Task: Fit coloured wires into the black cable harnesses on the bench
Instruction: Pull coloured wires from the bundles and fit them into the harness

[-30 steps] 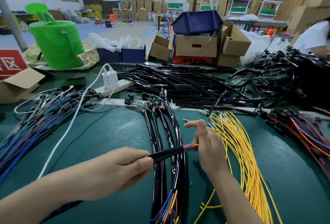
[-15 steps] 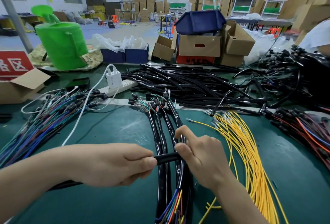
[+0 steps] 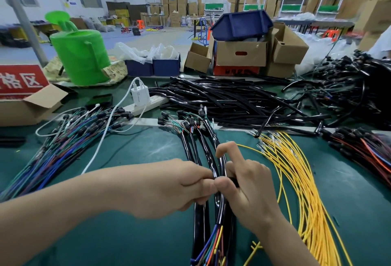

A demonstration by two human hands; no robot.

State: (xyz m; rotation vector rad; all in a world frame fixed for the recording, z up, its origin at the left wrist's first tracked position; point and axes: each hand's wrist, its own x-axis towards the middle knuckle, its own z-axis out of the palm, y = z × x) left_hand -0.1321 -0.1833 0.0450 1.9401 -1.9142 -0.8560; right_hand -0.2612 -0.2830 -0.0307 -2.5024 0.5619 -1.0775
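While the two hands sit thumb to thumb low over the green tabletop [image 3: 359, 212], the action is all in the pinch between them. The left hand [image 3: 169, 187] is curled tight, thumb and forefinger nipping a black harness [image 3: 233, 180]. Only a stub of that sleeve shows, dark between the thumb and fingers of the right hand [image 3: 251, 189]. The right hand is wrapped round it too, lower fingers curled, forefinger cocked up clear of the work. Any wires going into it are buried inside the grip, so I cannot tell how far in they sit.

My read is that this is the threading step, with the sleeve being worked along its wires. Right underneath lies a bunch of harnesses [image 3: 206, 149] that look finished, running away from the person, with blue, red and yellow cores [image 3: 213, 242] poking out at the near end. Just to the right is the fan of yellow wires [image 3: 296, 181]. Off to the left are the mixed coloured wires [image 3: 63, 145], and beyond is the heap of empty black sleeves [image 3: 222, 100].

Next, I'd say, the hands need to part along the sleeve, one anchoring the wires and the other sliding, until the wire ends show. Then the piece can join the bunch below.
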